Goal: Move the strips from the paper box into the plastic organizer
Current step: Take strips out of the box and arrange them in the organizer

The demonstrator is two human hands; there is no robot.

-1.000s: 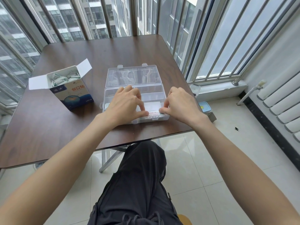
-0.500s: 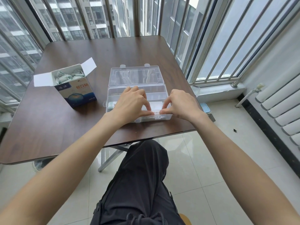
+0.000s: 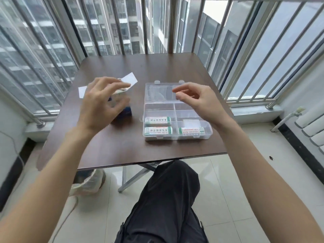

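The clear plastic organizer (image 3: 208, 133) lies open on the brown table (image 3: 112, 148), its lid flat behind it. Three stacks of white-and-green strips (image 3: 157, 121) fill the near compartments. The blue-and-white paper box (image 3: 127, 111) stands left of the organizer with its white flaps up. My left hand (image 3: 100, 104) hovers over and in front of the box with loosely curled fingers, hiding most of it; I see nothing in it. My right hand (image 3: 194, 100) is raised above the organizer's far compartments, fingers relaxed and empty.
Metal window bars (image 3: 173, 25) surround the table on the far and right sides. A radiator (image 3: 313, 123) sits at the right wall. My dark-trousered knee (image 3: 168, 195) is under the near table edge, above a tiled floor.
Both hands have lifted off the organizer's near compartment. The left hand moved left to the paper box, the right rose above the organizer. The camera has tilted upward.
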